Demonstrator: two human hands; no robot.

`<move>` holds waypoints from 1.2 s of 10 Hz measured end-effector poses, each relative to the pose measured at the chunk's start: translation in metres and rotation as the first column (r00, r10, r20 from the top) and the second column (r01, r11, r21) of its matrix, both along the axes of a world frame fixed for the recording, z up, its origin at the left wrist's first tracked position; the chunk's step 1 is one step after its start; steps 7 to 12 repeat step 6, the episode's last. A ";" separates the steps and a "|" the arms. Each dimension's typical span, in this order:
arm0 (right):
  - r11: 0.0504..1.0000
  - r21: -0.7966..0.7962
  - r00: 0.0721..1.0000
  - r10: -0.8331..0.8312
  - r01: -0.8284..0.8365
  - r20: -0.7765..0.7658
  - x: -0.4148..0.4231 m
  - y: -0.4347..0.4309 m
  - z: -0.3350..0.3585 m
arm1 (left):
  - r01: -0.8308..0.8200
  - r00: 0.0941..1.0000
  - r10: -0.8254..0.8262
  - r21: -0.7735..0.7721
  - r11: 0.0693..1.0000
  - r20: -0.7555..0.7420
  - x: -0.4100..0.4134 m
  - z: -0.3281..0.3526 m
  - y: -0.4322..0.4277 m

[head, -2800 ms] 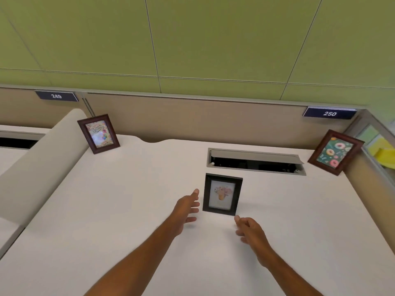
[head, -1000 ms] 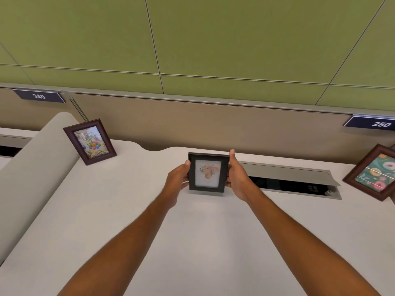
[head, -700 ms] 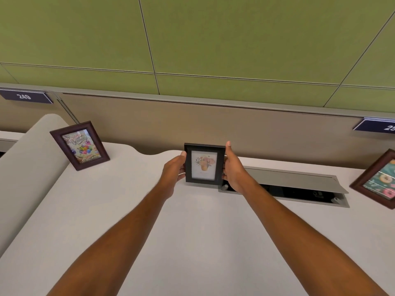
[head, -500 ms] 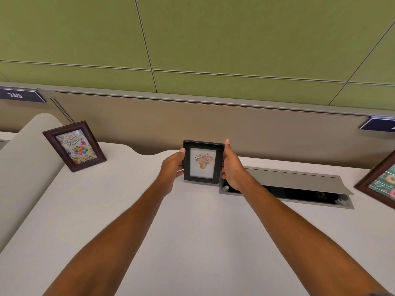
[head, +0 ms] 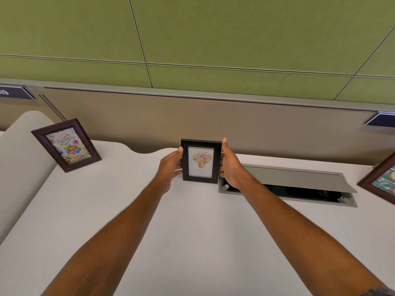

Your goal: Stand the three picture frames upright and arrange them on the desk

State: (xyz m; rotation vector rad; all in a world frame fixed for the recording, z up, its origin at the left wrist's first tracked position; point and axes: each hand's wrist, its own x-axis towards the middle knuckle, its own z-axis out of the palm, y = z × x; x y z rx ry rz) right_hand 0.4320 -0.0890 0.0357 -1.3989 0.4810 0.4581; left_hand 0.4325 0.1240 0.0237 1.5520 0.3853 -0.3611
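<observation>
The black frame (head: pixel 201 160) with the flower print stands upright at the back of the surface (head: pixel 192 231), at 12 o'clock from the person, its long axis vertical and its picture facing the camera. Its lower edge looks to be on or just above the surface; contact cannot be told for sure. The left hand (head: pixel 170 165) presses its left edge from 9 o'clock and the right hand (head: pixel 229 165) its right edge from 3 o'clock, fingers stretched along the sides, so the frame is pinched between the two, each equally near. The open cable hatch (head: pixel 299 186) starts just beside the frame at 3 o'clock, under the right wrist. The birthday frame (head: pixel 66 145) leans upright well apart at 10 o'clock, and the doughnut frame (head: pixel 382 180) shows partly at the 3 o'clock border. The coming move is probably letting go evenly, as a sideways nudge could tip the frame toward the hatch.
</observation>
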 end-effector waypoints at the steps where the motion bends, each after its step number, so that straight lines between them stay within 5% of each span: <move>1: 1.000 0.001 1.000 -0.012 0.012 -0.009 0.001 0.000 -0.002 | -0.005 1.000 0.005 0.000 1.000 -0.005 0.000 -0.002 0.000; 12: 0.995 0.052 0.997 -0.081 0.080 0.019 0.004 0.005 -0.003 | 0.017 1.000 -0.017 0.064 0.998 -0.001 0.001 -0.004 0.003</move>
